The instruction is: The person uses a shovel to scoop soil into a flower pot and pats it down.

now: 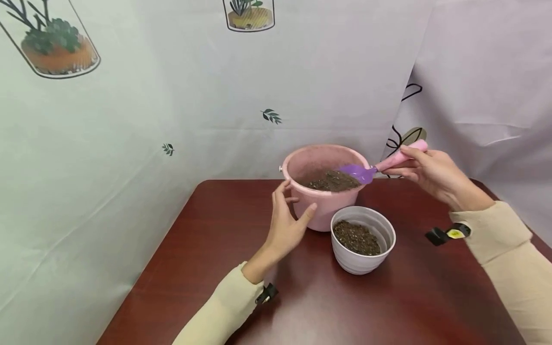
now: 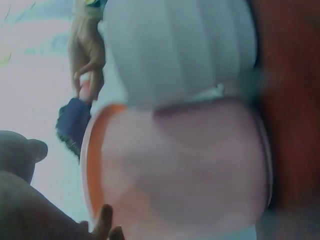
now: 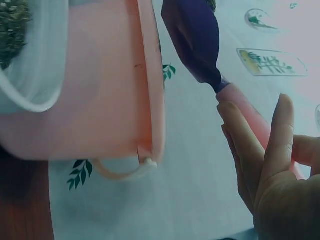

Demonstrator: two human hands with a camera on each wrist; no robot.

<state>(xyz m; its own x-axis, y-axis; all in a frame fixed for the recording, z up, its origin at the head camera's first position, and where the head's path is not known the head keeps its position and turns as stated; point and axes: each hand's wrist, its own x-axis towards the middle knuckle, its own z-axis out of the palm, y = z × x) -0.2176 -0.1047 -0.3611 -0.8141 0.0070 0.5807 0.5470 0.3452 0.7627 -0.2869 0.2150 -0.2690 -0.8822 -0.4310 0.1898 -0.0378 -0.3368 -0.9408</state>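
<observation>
My right hand (image 1: 442, 177) grips the pink handle of a garden trowel (image 1: 398, 157), thumb on top. Dark soil (image 1: 334, 181) is heaped on its purple blade, held level with the rim of a pink bucket (image 1: 323, 206). In the left wrist view the loaded blade (image 2: 75, 120) shows above that rim. My left hand (image 1: 284, 227) is at the bucket's near left side, fingertips by the rim and thumb spread apart. A whitish plant pot (image 1: 360, 263) stands in front of the bucket, partly filled with soil (image 1: 357, 238). The bucket's bottom is hidden.
The dark red-brown table (image 1: 207, 249) ends at the back against a pale fabric backdrop (image 1: 207, 96) printed with plants. In the right wrist view the bucket's handle (image 3: 120, 175) hangs down at one side.
</observation>
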